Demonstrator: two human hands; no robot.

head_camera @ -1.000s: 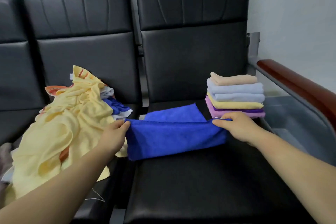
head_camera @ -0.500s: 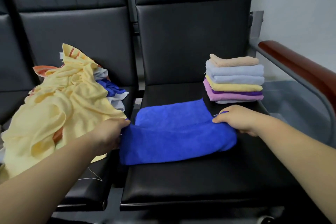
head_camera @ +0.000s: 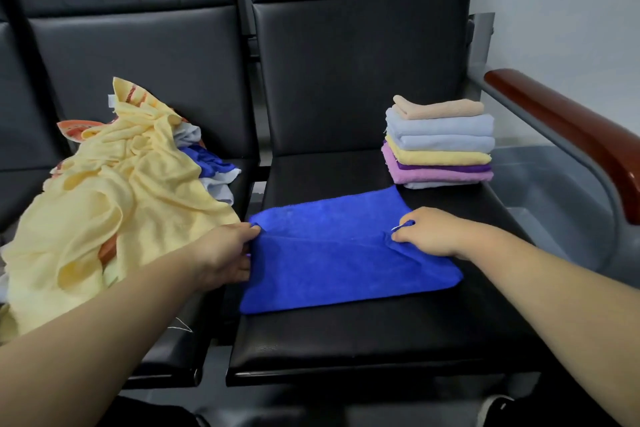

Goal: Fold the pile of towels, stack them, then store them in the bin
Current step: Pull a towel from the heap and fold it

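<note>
A blue towel lies on the right black seat, its near half doubled over the far half. My left hand pinches the folded edge at its left end, and my right hand pinches the same edge at its right end. Behind my right hand stands a stack of folded towels, beige on top, then pale blue, yellow and purple. An unfolded pile, mostly a large yellow towel with blue and white ones under it, covers the left seat.
A grey bin sits low to the right of the seat, under a wooden armrest on a grey metal frame. Black seat backs rise behind both seats. A white wall is at the far right.
Both hands carried the towel's near edge away from me and lowered it, so the fold now lies flat on the seat. The camera tilted down.
</note>
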